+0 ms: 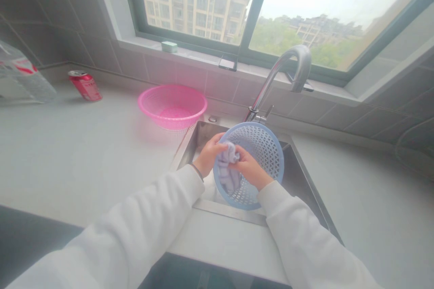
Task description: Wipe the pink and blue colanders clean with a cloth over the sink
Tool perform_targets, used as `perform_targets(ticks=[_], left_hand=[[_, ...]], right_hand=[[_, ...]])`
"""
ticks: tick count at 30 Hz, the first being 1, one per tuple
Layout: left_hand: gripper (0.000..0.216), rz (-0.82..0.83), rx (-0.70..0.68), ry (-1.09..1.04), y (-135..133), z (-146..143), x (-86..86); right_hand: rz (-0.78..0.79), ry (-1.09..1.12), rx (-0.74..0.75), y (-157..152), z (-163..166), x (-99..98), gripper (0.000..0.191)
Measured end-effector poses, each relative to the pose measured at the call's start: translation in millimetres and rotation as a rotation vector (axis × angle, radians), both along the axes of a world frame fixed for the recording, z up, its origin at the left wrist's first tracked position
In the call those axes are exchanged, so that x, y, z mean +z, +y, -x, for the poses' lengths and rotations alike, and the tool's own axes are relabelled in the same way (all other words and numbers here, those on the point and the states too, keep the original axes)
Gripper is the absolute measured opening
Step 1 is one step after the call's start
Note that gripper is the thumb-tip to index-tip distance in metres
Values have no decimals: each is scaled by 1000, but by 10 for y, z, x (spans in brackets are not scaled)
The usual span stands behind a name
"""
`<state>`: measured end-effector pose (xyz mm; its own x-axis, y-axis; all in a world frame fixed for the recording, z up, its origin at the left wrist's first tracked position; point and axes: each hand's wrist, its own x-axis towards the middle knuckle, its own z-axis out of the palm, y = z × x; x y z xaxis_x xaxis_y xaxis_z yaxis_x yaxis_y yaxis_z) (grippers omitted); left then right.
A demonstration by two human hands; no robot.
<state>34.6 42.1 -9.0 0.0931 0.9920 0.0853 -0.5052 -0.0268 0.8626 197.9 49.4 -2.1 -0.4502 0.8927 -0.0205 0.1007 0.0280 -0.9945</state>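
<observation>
A round blue perforated basket (264,146) is tilted over the steel sink (298,176), its inside facing me. My left hand (210,154) grips its left rim. My right hand (250,168) is closed on a pale grey-lilac cloth (228,168) and presses it against the inside of the basket. Both arms wear white sleeves.
A chrome tap (288,65) arches over the sink. A pink perforated basket (172,106) sits on the white counter to the left, a red can (85,85) and a clear plastic bottle (23,76) further left. A small green block (169,46) lies on the window sill.
</observation>
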Motion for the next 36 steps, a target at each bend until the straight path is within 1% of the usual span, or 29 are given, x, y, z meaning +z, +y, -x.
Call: perform_targets(ticks=[2,3,4,5,6,8,10,12,14,16,19,21,22,25,27,28,29,30,32,34,35,36], left_hand=[[47,33,4,7,-13,18,-5],[49,40,-11,19,-13,24,-11],[52,38,-34,30,-8,25,-20],[56,31,-61,34,2,24,-32],[62,26,-85,29,15,23,-47],[73,13,-95,7,43,27,-78],[81,-27,-45,24,62,51,-102],[86,-111,11,105,61,84,-113],[92,-188,15,195,42,100,-115],[96,-238,-43,260,15,76,-117],[102,-246,-125,338,-18,-22,-133],[99,-200,-106,320,-24,-84,-145],[94,-166,-84,270,-22,-100,-148],[69,-60,-47,56,3,-77,-135],[58,-9,-37,-11,22,-27,-108],[55,3,-38,-22,29,-5,-90],[53,5,-48,-25,32,10,-72],[51,-4,-67,-32,32,16,-52],[53,-40,-133,-60,25,-2,-19],[55,-83,-192,-83,13,-39,-1],[57,-97,-206,-87,9,-55,0],[58,-99,-206,-86,6,-64,-4]], right_hand=[[-35,-260,224,-24,-19,31,23],[-42,-348,291,-40,-31,40,20],[-41,-400,319,-58,-43,43,20],[-34,-416,311,-74,-51,38,20],[-23,-396,271,-88,-55,28,21],[13,-263,148,-100,-45,-8,25],[81,-30,-4,-87,-20,-46,33],[154,237,-177,-47,1,-67,43],[179,459,-326,5,5,-65,50],[154,574,-402,53,-9,-53,53],[124,579,-427,79,-33,-44,54],[128,495,-379,53,-31,-46,53],[122,418,-326,30,-24,-48,49],[49,65,-83,-59,9,-47,32],[-9,-147,55,-99,26,-45,25],[-15,-189,84,-104,30,-45,24],[-1,-173,76,-97,31,-47,25],[29,-99,27,-79,30,-49,28],[88,165,-163,-23,22,-54,37],[93,406,-350,29,15,-55,48],[77,456,-398,41,15,-54,51],[62,443,-397,41,17,-51,51]])
